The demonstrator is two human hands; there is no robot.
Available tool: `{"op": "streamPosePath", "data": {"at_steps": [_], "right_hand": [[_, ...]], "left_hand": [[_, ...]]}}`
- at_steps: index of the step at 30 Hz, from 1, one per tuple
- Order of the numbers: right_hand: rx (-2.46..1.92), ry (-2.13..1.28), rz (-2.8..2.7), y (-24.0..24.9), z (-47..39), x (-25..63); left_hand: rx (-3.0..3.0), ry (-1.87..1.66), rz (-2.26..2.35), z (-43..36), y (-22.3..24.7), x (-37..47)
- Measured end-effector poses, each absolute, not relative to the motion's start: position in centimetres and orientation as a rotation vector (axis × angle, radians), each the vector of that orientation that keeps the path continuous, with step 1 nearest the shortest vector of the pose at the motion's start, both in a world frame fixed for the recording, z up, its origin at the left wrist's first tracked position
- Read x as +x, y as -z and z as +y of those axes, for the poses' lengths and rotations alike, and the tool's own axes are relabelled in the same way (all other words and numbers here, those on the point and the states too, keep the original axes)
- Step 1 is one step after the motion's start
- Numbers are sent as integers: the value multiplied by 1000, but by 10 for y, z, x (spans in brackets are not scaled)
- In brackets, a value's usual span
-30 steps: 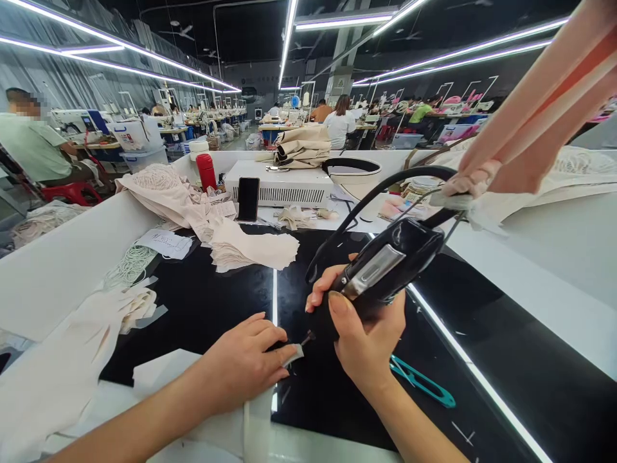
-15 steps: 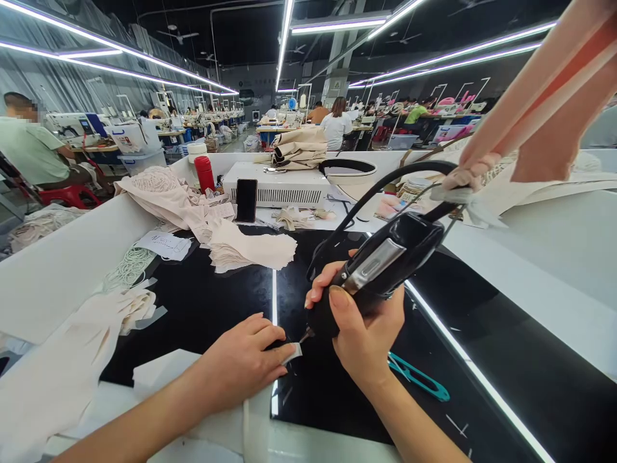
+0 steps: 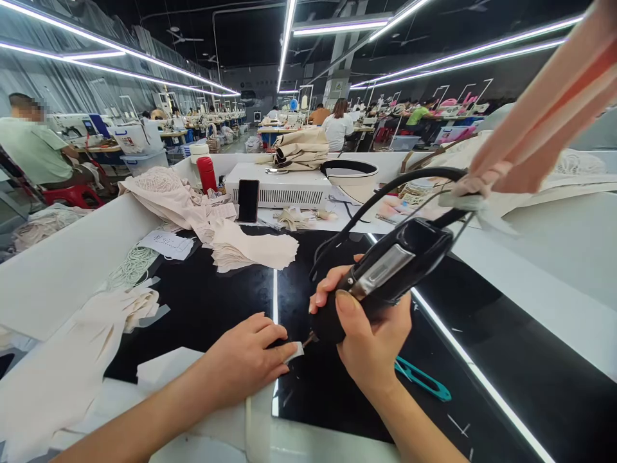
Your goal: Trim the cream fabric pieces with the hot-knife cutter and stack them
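My right hand (image 3: 369, 328) is wrapped round a black handheld tool (image 3: 385, 276) with a silver plate and a thin metal tip pointing down to the left. My left hand (image 3: 255, 357) presses a small whitish piece (image 3: 296, 352) onto the black table surface (image 3: 222, 289), its fingertips on the piece. The tool's tip is close beside the right end of that piece; whether they touch I cannot tell. A cable runs from the tool's top, where peach fabric (image 3: 530, 128) is tied. A teal tool (image 3: 424, 379) lies right of my right wrist.
A stack of cream fabric pieces (image 3: 255, 247) lies beyond my left hand, with a phone (image 3: 248, 200), a red bottle (image 3: 206, 175) and a white vented box (image 3: 279, 186) behind. More cream fabric (image 3: 72, 360) covers the left side. People sit at sewing tables farther back.
My right hand and the black tool have shifted slightly right, drawing the tip a little off the small piece. The hanging peach fabric has swung. My left hand has stayed on the piece.
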State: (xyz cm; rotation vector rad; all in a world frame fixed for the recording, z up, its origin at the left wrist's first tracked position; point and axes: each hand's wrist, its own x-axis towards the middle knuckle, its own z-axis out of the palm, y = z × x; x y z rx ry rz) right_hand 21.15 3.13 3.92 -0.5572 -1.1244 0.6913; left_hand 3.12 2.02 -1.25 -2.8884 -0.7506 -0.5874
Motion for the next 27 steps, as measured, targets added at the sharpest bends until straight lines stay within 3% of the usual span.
{"op": "streamPosePath", "data": {"at_steps": [17, 27], "right_hand": [[-604, -682, -1171, -39, 23, 211], [-571, -670, -1163, -39, 23, 210]], "left_hand": [[-2878, 734, -797, 17, 17, 20], [-2819, 589, -742, 6, 12, 14]]}}
